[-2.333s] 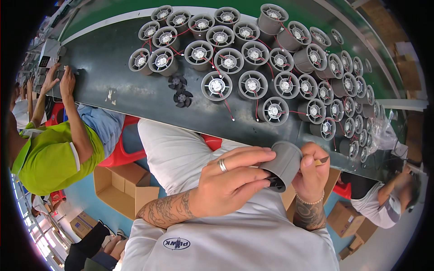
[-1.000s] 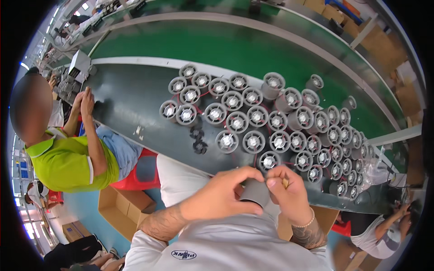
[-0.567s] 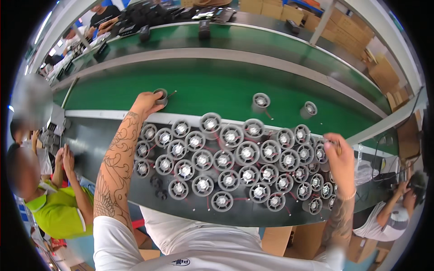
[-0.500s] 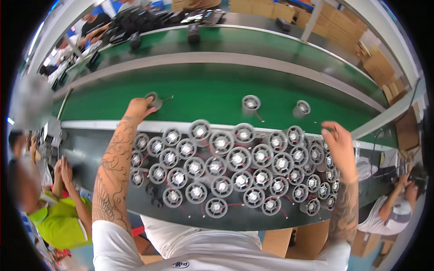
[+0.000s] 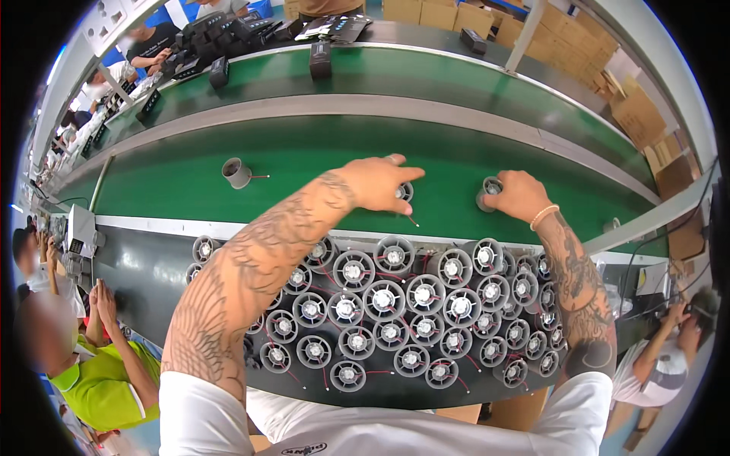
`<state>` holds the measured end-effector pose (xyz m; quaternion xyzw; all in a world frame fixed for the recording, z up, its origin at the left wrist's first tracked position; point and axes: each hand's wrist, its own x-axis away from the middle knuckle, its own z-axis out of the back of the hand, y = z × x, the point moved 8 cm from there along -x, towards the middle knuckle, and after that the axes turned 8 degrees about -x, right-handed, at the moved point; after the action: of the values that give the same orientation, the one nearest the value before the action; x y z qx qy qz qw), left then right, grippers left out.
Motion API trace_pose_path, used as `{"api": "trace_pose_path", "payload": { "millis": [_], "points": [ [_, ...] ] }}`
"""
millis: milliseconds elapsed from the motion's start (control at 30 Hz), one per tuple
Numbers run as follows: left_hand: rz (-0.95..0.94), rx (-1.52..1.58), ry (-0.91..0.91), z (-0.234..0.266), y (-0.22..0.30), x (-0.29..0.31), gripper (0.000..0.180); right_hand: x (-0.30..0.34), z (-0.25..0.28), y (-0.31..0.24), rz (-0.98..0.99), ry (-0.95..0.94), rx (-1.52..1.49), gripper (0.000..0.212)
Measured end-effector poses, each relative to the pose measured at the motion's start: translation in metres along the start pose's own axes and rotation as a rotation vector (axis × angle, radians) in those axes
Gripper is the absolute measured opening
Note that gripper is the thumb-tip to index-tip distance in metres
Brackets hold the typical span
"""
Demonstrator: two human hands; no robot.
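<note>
My left hand reaches across the green belt with thumb and forefinger spread around a small grey fan; the hand hides much of this fan. Farther right, my right hand has its fingers closed around another grey cylindrical fan, which stands on the belt. A third fan rests at the left, tilted, its short red wire pointing right. In front of me, several similar fans with open round tops and silvery hubs crowd the dark table, with thin red wires between them.
A pale rail divides the table from the belt. At the right a slanted metal post crosses the belt. Black boxes stand on the far belt. A person in a yellow-green shirt is at my left, another person at my right.
My left hand has let go of the left fan and moved right to the middle one. My right hand has come from above the table's right side onto the right fan.
</note>
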<state>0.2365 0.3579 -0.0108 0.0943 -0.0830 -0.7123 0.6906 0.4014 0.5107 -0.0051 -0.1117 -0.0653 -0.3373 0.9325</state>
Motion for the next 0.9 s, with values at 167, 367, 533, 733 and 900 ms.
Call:
{"api": "trace_pose_path", "payload": {
  "millis": [167, 367, 533, 733, 900],
  "points": [
    [0.115, -0.291, -0.118, -0.028, -0.015, -0.018, 0.053, 0.032, 0.043, -0.001, 0.020, 0.185, -0.310, 0.046],
    [0.379, -0.117, 0.551, 0.134, -0.059, 0.104, 0.043, 0.117, 0.064, -0.017, 0.139, 0.303, -0.833, 0.050],
    [0.713, -0.084, 0.748, 0.169, -0.080, 0.306, 0.048, 0.263, 0.050, -0.062, 0.276, 0.227, -0.475, 0.073],
    [1.160, -0.222, 0.644, 0.051, -0.082, 0.487, 0.041, 0.303, -0.042, -0.173, 0.511, -0.364, -0.595, 0.077],
    [1.215, -0.087, 0.721, -0.008, -0.070, 0.537, 0.059, 0.295, -0.126, -0.234, 0.437, -0.370, -0.424, 0.070]
  ]
}}
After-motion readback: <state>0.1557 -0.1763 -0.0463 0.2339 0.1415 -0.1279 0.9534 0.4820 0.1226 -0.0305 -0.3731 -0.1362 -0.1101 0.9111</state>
